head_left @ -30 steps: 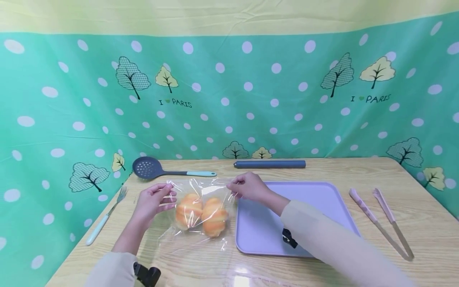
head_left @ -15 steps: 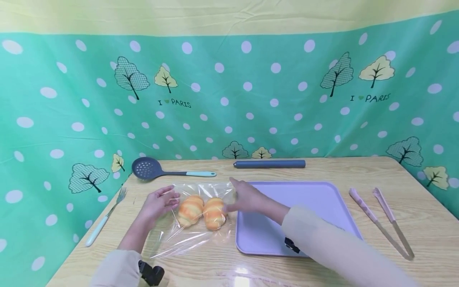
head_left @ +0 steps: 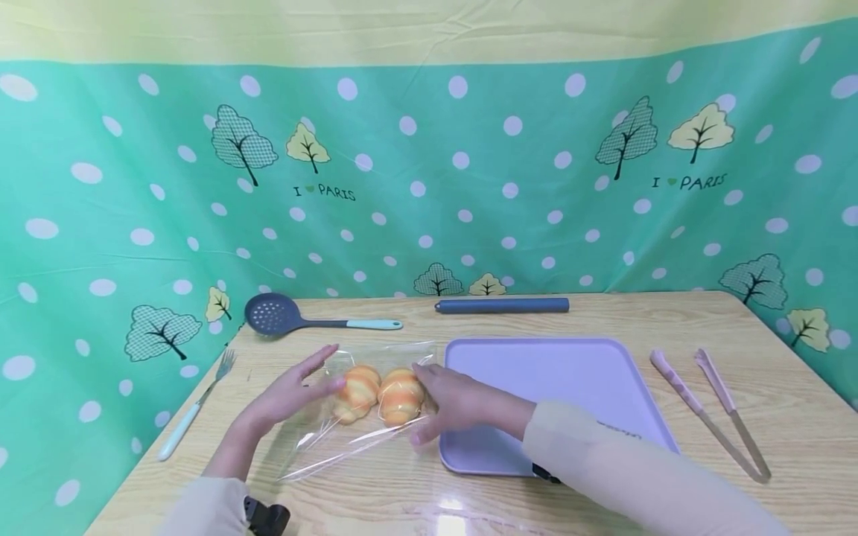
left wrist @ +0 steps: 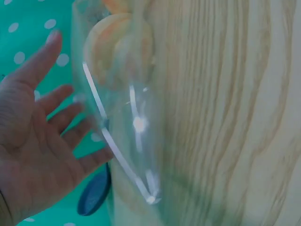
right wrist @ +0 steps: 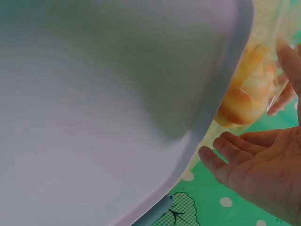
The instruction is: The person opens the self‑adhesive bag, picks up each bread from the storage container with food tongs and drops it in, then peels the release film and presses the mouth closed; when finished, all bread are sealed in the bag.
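Two striped bread rolls, the left one (head_left: 357, 393) and the right one (head_left: 401, 397), lie side by side inside a clear plastic bag (head_left: 335, 454) on the table. At the bag's left side is my left hand (head_left: 290, 394), fingers spread and thumb reaching over toward the left roll. My right hand (head_left: 457, 400) is at the bag's right side with its fingertips by the right roll. In the left wrist view the palm of the left hand (left wrist: 47, 132) shows, holding nothing. The right wrist view shows the right hand (right wrist: 263, 160) with extended fingers near a roll (right wrist: 249, 89).
A lilac tray (head_left: 550, 353) lies right of the bag, partly under my right forearm. Behind are a slotted skimmer (head_left: 276, 314) and a dark blue rod (head_left: 503, 305). A fork (head_left: 194, 409) lies at the left, tongs (head_left: 724, 424) at the right. A polka-dot curtain (head_left: 469, 186) hangs behind.
Both hands have let go of the bag's upper corners and come down beside the rolls. The bag, held up at its far edge before, now lies lower over the table.
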